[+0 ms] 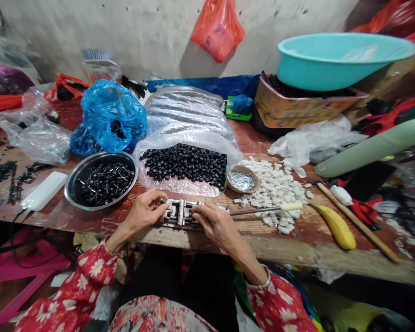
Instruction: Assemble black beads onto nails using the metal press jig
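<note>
A small metal jig (181,213) lies at the table's front edge, with a lever ending in a pale handle (291,206) reaching out to its right. My left hand (144,213) has thumb and forefinger pinched together at the jig's left end; whatever is between them is hidden. Over the jig's right half, my right hand (217,223) is closed, its fingertips at the mechanism and their contents out of sight. Behind the jig, black round caps (186,163) spill from a clear plastic bag (193,110). A small bowl (244,179) holds metal pins, beside a heap of white plastic pieces (280,191).
A steel bowl (67,186) of black caps with pins stands left, near a white power bank (44,191) and a blue bag (112,113). Rightward lie a banana (338,226) and a hammer (359,221). A turquoise basin (311,69) rests on a box (293,109).
</note>
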Available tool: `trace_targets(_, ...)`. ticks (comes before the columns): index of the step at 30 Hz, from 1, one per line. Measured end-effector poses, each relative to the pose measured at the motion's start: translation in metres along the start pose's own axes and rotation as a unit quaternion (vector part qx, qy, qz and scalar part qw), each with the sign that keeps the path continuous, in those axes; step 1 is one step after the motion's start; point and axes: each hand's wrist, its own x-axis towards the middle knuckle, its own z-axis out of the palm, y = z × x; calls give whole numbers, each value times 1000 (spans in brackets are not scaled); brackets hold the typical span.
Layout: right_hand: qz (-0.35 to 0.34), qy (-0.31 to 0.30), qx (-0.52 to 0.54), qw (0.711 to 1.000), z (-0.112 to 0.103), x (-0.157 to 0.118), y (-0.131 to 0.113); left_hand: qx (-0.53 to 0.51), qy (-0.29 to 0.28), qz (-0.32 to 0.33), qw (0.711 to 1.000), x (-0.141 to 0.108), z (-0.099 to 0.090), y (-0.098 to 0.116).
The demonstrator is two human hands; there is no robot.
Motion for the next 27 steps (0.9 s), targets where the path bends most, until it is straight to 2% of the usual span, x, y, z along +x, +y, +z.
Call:
trace_targets(3, -15, 14, 21, 1000, -7, 34, 9, 56, 85, -8, 995, 25, -5, -9)
trace_targets(5, -12, 16, -5, 1000, -8, 66, 14, 127, 108, -11, 986, 44, -2, -16)
trace_targets(9, 19, -9, -120, 993, 3, 128, 18, 254, 81, -63, 962, 79, 12, -28)
trace_targets(13, 9, -68, -225, 972, 22, 160, 19, 307, 41, -91, 947, 94, 21, -37)
trace_targets(17, -2, -78, -241, 967, 35, 168, 21, 279, 64, -54, 957, 96, 22, -47)
trace_targets(21, 2, -58, -228, 972, 34, 161, 23, 220, 105, -21, 970, 91, 21, -52)
trace_targets(24, 1, -17, -163, 987, 24, 143, 24, 173, 114, -8, 978, 78, 17, -46)
trace_targets(27, -13, 13, -62, 998, 11, 112, 23, 77, 116, 29, 990, 55, 10, -33)
